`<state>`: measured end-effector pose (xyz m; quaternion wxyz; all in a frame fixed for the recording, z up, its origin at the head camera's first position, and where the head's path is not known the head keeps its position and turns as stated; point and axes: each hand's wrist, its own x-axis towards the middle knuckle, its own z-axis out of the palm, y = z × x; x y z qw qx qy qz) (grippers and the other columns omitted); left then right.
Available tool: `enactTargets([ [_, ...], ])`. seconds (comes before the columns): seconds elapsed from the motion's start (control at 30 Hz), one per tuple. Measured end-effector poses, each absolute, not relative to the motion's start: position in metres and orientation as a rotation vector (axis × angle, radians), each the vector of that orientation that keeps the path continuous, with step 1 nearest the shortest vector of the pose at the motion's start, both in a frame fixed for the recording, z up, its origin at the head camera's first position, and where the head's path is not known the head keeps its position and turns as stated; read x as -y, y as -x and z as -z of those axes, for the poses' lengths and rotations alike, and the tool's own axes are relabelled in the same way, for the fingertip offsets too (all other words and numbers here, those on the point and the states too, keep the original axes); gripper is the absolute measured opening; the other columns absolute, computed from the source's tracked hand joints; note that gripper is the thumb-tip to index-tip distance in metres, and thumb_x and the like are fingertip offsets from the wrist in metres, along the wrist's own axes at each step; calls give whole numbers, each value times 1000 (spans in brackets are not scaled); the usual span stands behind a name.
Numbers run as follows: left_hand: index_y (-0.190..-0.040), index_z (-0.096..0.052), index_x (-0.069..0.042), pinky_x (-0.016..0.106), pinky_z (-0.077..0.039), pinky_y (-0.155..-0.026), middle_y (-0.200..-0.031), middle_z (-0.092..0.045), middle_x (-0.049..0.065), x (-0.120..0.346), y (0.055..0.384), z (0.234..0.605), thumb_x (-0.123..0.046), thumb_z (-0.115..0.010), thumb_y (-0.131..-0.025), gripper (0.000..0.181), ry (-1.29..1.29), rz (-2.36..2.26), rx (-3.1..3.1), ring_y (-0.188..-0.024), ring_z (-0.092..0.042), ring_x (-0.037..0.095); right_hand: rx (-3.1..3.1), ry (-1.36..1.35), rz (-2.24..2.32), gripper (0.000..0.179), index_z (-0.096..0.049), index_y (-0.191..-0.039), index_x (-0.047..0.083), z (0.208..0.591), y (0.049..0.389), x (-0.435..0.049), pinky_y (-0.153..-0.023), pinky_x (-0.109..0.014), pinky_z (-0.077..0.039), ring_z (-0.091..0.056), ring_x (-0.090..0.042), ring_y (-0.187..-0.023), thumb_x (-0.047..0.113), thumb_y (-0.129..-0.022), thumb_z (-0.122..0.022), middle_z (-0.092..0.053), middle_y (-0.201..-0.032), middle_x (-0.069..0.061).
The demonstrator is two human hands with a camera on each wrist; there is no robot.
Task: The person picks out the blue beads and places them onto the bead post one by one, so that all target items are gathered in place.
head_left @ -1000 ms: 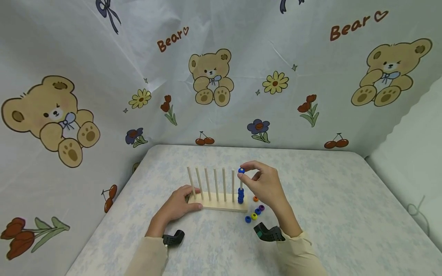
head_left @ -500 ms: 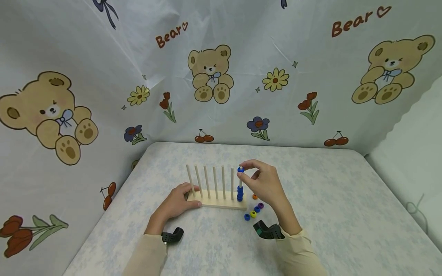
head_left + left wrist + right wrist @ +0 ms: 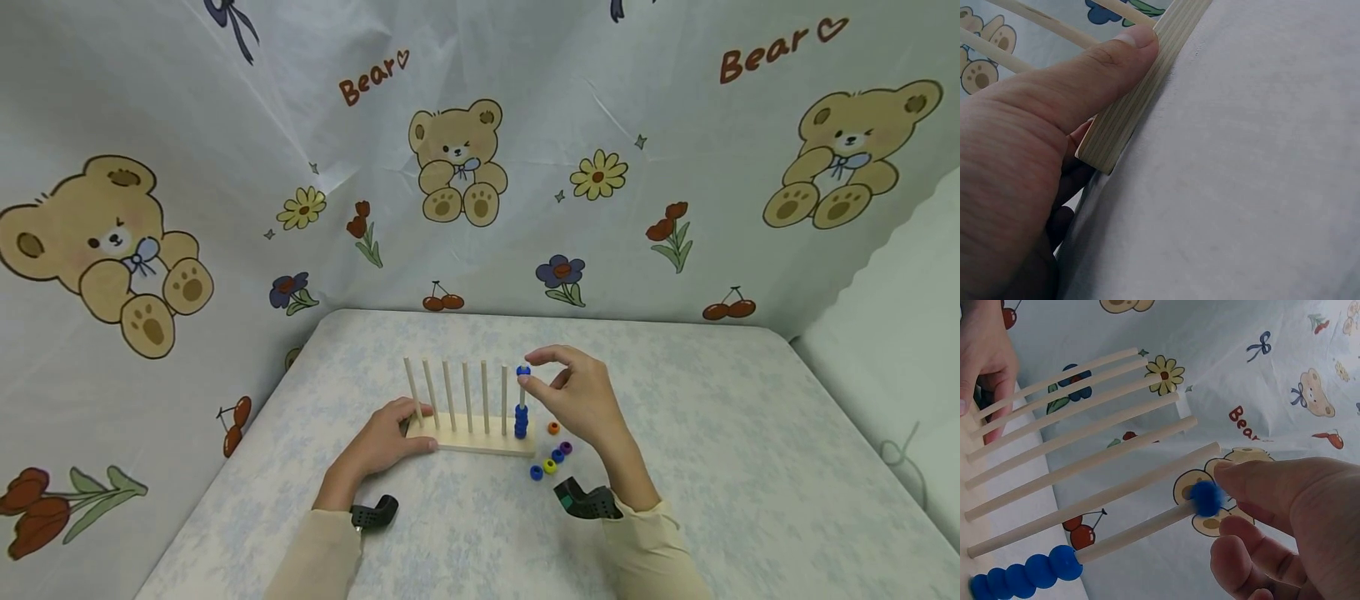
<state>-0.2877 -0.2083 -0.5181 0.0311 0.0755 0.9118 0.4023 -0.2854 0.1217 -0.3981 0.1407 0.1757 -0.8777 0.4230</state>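
A pale wooden peg stand (image 3: pixel 471 442) has a row of several upright pegs on a flat base. My left hand (image 3: pixel 386 437) grips its left end, with the thumb along the front edge in the left wrist view. Several blue beads (image 3: pixel 1040 570) are stacked at the bottom of the rightmost peg. Another blue bead (image 3: pixel 1207 499), slightly blurred, sits round the same peg at its top. My right hand (image 3: pixel 581 396) is beside that bead, thumb and fingers spread apart around it. The thumb tip (image 3: pixel 1232 477) is right by the bead.
Right of the base lie loose beads: an orange bead (image 3: pixel 553 427), a purple bead (image 3: pixel 566 447), a yellow bead (image 3: pixel 550 467) and two blue ones. Behind the pale table (image 3: pixel 720 433) hangs a bear-print cloth (image 3: pixel 525 75). A wrist camera (image 3: pixel 588 502) sits on my right wrist.
My right thumb and index finger have parted from their pinch on the top blue bead, and the hand has shifted slightly right. The left hand keeps its grip on the base.
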Motion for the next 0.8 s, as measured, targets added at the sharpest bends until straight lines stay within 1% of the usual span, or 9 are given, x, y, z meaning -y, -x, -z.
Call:
enactTargets([
  [0.17, -127, -64, -40, 49, -43, -108, -137, -58, -11, 209, 286, 517, -56, -84, -74, 59, -247, -1254, -2797, -131, -53, 18, 2532, -515, -1224, 27, -74, -112, 18, 396, 286, -126, -48, -27, -47, -56, -14, -58, 32, -88, -79, -73, -111, 0],
  [0.33, -127, -63, -40, 49, -43, -108, -137, -57, -11, 208, 288, 519, -58, -83, -73, 60, -249, -1254, -2795, -130, -53, 18, 2552, -515, -1223, 26, -73, -112, 19, 396, 289, -134, -49, -28, -47, -57, -16, -60, 30, -89, -78, -74, -111, -3],
  [0.53, -129, -64, -38, 49, -43, -109, -140, -57, -8, 208, 289, 519, -54, -84, -75, 60, -247, -1253, -2802, -132, -53, 19, 2588, -504, -1204, 27, -73, -114, 19, 399, 294, -142, -51, -28, -48, -57, -17, -63, 30, -90, -77, -74, -109, -3],
  [0.8, -127, -63, -40, 48, -42, -110, -138, -57, -10, 211, 292, 520, -55, -84, -74, 59, -248, -1240, -2798, -131, -52, 17, 2629, -524, -1228, 30, -71, -117, 20, 400, 298, -149, -48, -30, -48, -60, -17, -63, 32, -90, -76, -73, -109, -3],
])
